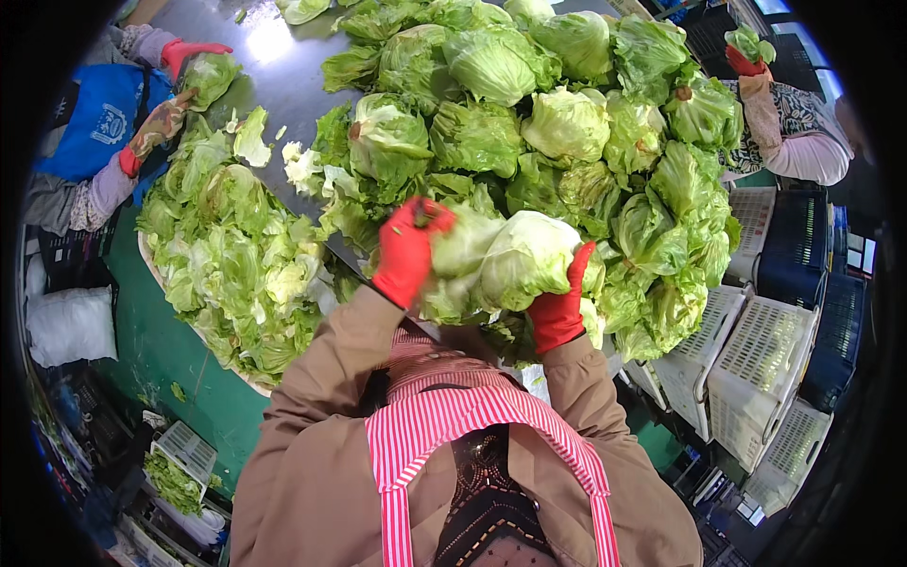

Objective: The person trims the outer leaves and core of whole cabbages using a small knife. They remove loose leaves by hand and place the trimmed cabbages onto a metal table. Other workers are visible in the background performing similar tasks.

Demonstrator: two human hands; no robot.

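Observation:
My right hand (565,305), in a red glove, holds a pale green head of iceberg lettuce (533,259) from its right side, the thumb along the edge. My left hand (409,248), also red-gloved, is curled at the left of that head, against a motion-blurred outer leaf (464,241). A small dark patch shows at its fingertips; what it is I cannot tell. Beyond both hands rises a large pile of lettuce heads (478,135) on a metal table (287,92). To the left, a heap of loose lettuce leaves (237,262) lies below the table edge.
At the far left a person's gloved hands (166,120) work on another lettuce (211,79). Beyond the pile at right, another person's red-gloved hand (745,64) holds a lettuce. White plastic crates (758,368) and dark crates (790,244) stand at right. A leaf-filled crate (186,453) sits lower left.

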